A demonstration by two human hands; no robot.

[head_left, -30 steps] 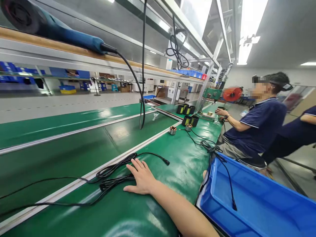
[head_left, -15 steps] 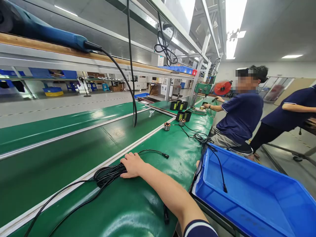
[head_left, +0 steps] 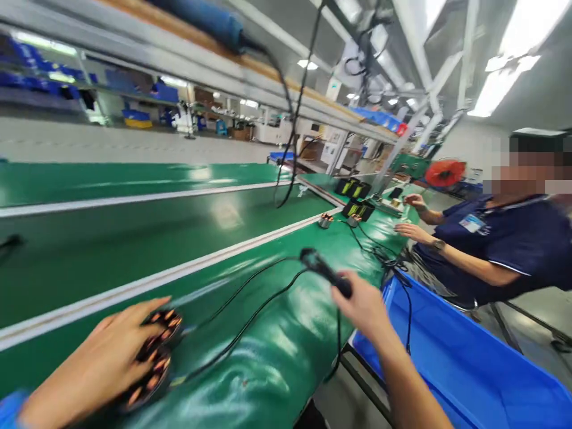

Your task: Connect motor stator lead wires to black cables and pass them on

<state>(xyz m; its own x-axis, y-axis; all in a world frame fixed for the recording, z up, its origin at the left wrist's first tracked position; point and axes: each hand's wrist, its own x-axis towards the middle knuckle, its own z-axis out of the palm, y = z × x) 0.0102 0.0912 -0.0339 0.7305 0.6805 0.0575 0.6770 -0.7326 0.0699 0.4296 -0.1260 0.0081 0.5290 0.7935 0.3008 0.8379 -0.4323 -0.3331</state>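
Note:
Two round motor stators with copper windings [head_left: 149, 378] lie on the green mat [head_left: 250, 393] at the lower left. My left hand [head_left: 105, 357] rests over them with its fingers wrapped round their near side. Black cables run from the stators to the right, across the mat. My right hand [head_left: 361, 301] grips a folded black cable bundle [head_left: 319, 265] near the mat's right side, and the bundle is blurred. A cable end hangs below that hand over the mat's edge.
Two smaller stators [head_left: 326, 221] and black parts with yellow-green marks [head_left: 357, 210] stand further along the bench. A blue bin [head_left: 447, 345] is at the right. Beyond it sits a person [head_left: 504, 238], hands over the bench. A shelf [head_left: 268, 71] crosses above.
The view has shifted and tilted. My left hand has come into view on two stators. The hand that lay on the coiled cable is now further right, holding a bundle. The other person has turned this way.

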